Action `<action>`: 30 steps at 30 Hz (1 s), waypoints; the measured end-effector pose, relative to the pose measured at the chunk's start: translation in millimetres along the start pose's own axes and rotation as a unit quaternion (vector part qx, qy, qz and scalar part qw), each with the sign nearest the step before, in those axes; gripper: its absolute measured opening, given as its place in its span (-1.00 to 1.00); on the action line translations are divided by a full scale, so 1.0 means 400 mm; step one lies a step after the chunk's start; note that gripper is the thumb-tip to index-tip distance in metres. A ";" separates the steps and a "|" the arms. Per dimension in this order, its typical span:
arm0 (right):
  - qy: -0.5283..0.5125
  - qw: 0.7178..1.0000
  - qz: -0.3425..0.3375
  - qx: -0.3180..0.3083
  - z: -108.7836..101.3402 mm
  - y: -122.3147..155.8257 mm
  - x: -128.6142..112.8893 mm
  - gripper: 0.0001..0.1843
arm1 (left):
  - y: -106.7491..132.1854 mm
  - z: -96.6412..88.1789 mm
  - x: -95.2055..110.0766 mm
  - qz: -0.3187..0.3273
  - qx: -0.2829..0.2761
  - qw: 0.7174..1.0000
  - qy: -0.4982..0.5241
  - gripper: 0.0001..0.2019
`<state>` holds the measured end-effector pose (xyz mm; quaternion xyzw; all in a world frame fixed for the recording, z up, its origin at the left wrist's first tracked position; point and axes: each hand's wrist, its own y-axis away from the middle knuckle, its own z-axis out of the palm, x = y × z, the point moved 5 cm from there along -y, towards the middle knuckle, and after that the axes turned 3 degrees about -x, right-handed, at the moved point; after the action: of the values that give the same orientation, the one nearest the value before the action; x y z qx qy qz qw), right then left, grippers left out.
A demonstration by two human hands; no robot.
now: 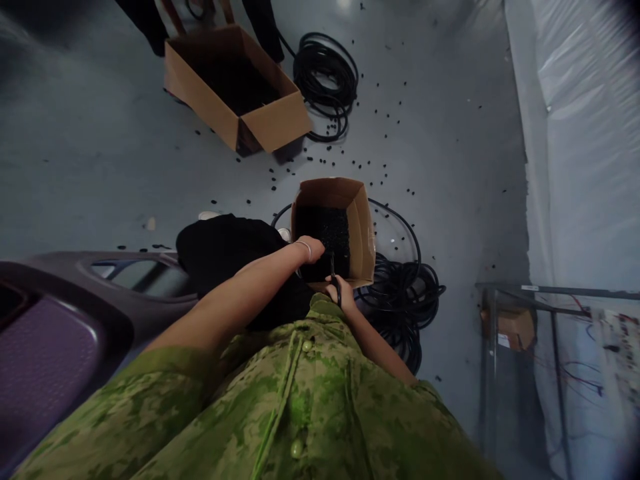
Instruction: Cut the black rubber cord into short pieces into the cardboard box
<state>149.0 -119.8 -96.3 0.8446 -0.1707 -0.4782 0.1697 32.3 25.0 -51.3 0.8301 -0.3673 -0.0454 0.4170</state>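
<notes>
Below me stands an open cardboard box [362,233] with many small black pieces [334,230] inside. My left hand [313,249], a pale band at its wrist, is closed over the box; what its fingers hold is dark and I cannot make it out. Just nearer to my body, my right hand [342,293] grips black-handled scissors [333,265], their blades pointing toward the box interior, close to my left hand. A black hose [400,219] curves from a tangled coil [407,287] right of the box and passes behind it to the left.
Another person's legs [263,27] straddle a second cardboard box [273,123] at the far side, beside a black hose coil [325,70]. Black bits [385,167] lie scattered over the grey floor. A purple-and-grey chair [45,373] is at left, a metal frame [493,333] at right.
</notes>
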 end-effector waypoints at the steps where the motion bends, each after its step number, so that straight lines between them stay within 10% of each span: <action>1: -0.002 1.000 0.001 0.001 0.001 -0.001 0.001 -0.71 | -0.003 0.002 -0.002 0.000 0.001 1.000 0.007 -0.64; 30: -0.021 1.000 -0.001 0.002 0.000 0.003 0.002 -0.69 | 0.000 0.001 0.000 -0.004 0.007 1.000 0.018 -0.64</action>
<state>149.4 -121.3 -96.3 0.8350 -0.1744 -0.4953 0.1643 32.0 24.8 -51.6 0.8352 -0.3568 -0.0291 0.4174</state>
